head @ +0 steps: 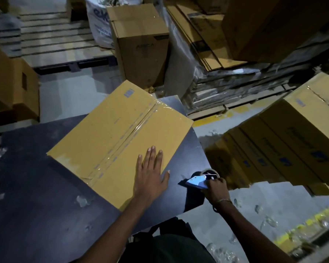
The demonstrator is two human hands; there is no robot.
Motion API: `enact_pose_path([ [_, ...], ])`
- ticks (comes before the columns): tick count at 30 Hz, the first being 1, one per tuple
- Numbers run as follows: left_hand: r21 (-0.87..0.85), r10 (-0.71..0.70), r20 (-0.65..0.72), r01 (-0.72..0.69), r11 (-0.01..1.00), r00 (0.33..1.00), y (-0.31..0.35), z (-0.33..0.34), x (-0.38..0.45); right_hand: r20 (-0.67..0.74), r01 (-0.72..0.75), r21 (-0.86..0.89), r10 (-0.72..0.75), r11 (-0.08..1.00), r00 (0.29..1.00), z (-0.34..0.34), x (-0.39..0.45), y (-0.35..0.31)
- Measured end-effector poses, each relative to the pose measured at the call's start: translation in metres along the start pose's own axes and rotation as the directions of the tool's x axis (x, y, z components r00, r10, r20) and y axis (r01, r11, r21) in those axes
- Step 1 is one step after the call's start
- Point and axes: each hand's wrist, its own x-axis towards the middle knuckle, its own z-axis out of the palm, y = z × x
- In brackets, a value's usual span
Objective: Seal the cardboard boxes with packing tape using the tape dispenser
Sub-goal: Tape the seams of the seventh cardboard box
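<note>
A closed cardboard box (110,141) lies on a dark table (36,186), with clear packing tape running along its centre seam. My left hand (150,173) rests flat on the box's near right corner, fingers straight and spread. To the right of the box, at the table's right edge, my right hand (215,188) grips the handle of a tape dispenser (199,180). The dispenser's metal plate glints and its tape roll shows just behind it. It is clear of the box.
Stacked printed cartons (296,141) stand to the right on the floor. A tall taped carton (141,42) and flat cardboard sheets (201,35) on pallets lie beyond the table. Another carton (13,86) sits at left. Tape scraps litter the floor (270,223).
</note>
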Motion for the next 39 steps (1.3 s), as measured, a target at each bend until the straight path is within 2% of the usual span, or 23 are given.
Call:
enact_pose_path([
  [2,-0.074,0.012,0.000,-0.012,0.997,1.000,-0.003,0.000,-0.001,-0.019,0.012,0.010,-0.011,1.000,1.000,-0.011,-0.012,-0.004],
  [4,-0.160,0.029,0.032,-0.024,0.987,0.999,-0.007,-0.002,0.000,-0.098,0.077,0.068,-0.071,0.995,0.993,-0.030,-0.025,-0.010],
  [6,-0.343,0.028,0.109,0.011,0.939,0.994,-0.012,-0.009,0.004,-0.163,0.133,0.125,-0.112,0.983,0.980,-0.056,-0.036,-0.022],
  [7,-0.488,0.018,0.165,0.066,0.870,0.986,-0.014,-0.016,0.006,-0.183,0.160,0.137,-0.134,0.978,0.974,-0.068,-0.040,-0.031],
  [8,-0.643,0.007,0.228,0.145,0.752,0.974,-0.016,-0.027,0.008,-0.194,0.189,0.157,-0.157,0.969,0.968,-0.082,-0.043,-0.040],
  [9,-0.777,0.010,0.293,0.232,0.585,0.956,-0.018,-0.041,0.008,-0.195,0.216,0.184,-0.180,0.959,0.964,-0.095,-0.045,-0.050],
  [11,-0.892,0.064,0.404,0.377,0.250,0.913,-0.023,-0.072,0.004,-0.195,0.277,0.221,-0.236,0.935,0.952,-0.118,-0.047,-0.072],
  [12,-0.898,0.095,0.431,0.415,0.148,0.898,-0.028,-0.084,0.002,-0.210,0.320,0.239,-0.273,0.917,0.939,-0.130,-0.048,-0.083],
  [13,-0.898,0.113,0.438,0.428,0.101,0.892,-0.035,-0.095,-0.002,-0.234,0.364,0.262,-0.307,0.894,0.923,-0.139,-0.048,-0.094],
  [15,-0.912,0.108,0.410,0.406,0.063,0.906,-0.050,-0.111,-0.011,-0.258,0.425,0.286,-0.358,0.859,0.897,-0.154,-0.045,-0.115],
  [19,-0.946,-0.003,0.324,0.324,-0.029,0.946,-0.084,-0.126,-0.028,-0.249,0.538,0.295,-0.479,0.790,0.841,-0.179,-0.030,-0.149],
  [23,-0.963,-0.096,0.269,0.265,-0.045,0.959,-0.116,-0.143,-0.037,-0.148,0.611,0.284,-0.596,0.739,0.789,-0.201,-0.012,-0.187],
  [27,-0.962,-0.279,0.271,0.269,-0.045,0.921,-0.144,-0.156,-0.042,-0.079,0.702,0.367,-0.732,0.610,0.677,-0.210,0.014,-0.222],
  [31,-0.955,-0.463,0.269,0.296,-0.015,0.845,-0.164,-0.163,-0.047,-0.038,0.745,0.420,-0.810,0.518,0.585,-0.209,0.031,-0.251],
  [33,-0.943,-0.506,0.319,0.322,-0.083,0.801,-0.177,-0.164,-0.051,0.008,0.707,0.507,-0.822,0.494,0.569,-0.209,0.030,-0.264],
  [35,-0.918,-0.530,0.389,0.366,-0.153,0.753,-0.193,-0.167,-0.056,0.072,0.574,0.669,-0.810,0.472,0.583,-0.208,0.023,-0.280],
  [37,-0.889,-0.569,0.444,0.421,-0.181,0.692,-0.213,-0.171,-0.059,0.114,0.442,0.773,-0.785,0.455,0.609,-0.206,0.013,-0.298],
  [39,-0.864,-0.608,0.472,0.471,-0.176,0.639,-0.235,-0.176,-0.058,0.109,0.375,0.819,-0.760,0.434,0.641,-0.202,0.002,-0.324],
])
